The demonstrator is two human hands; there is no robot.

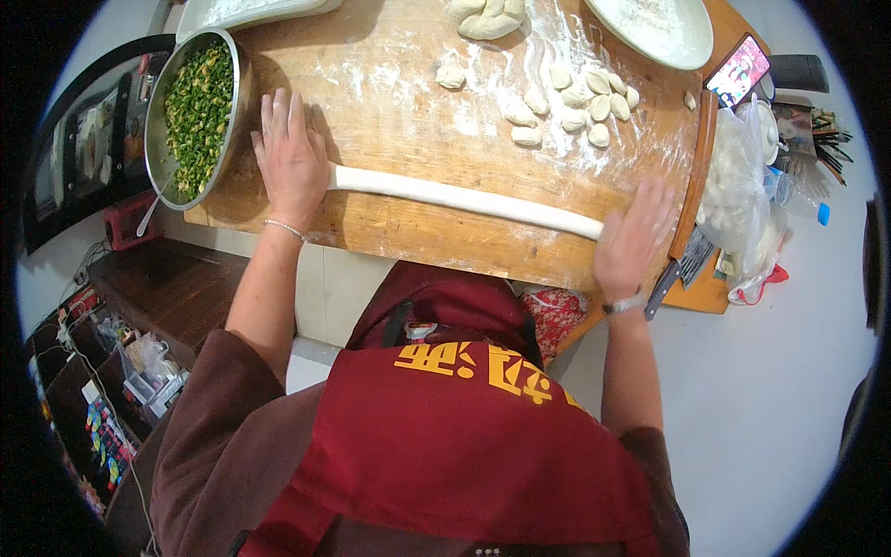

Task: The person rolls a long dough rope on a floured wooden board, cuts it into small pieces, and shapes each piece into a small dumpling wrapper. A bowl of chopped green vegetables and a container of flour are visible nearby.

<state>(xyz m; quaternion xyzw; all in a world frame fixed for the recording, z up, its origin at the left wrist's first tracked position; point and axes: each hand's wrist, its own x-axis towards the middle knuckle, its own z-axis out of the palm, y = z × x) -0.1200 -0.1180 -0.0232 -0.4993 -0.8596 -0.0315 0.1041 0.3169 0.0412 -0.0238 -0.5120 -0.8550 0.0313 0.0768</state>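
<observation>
A long white dough rope [459,197] lies across the near part of a floured wooden board [390,104]. Its left end runs under my left hand [291,157], which rests palm down with the fingers pointing away from me. At the other end my right hand [635,233], slightly blurred, lies flat over the dough tip. Neither hand is closed around the rope. Beyond it, several small dough pieces [574,97] sit in flour at the right, and a single dough piece [450,76] lies apart from them. A larger dough lump [487,17] is at the far edge.
A steel bowl of chopped green filling [198,122] with a spoon [148,214] stands left of my left hand. A flour dish [654,28] and a phone [739,69] are at far right. A cleaver [672,271] lies by my right wrist, near plastic bags [738,181].
</observation>
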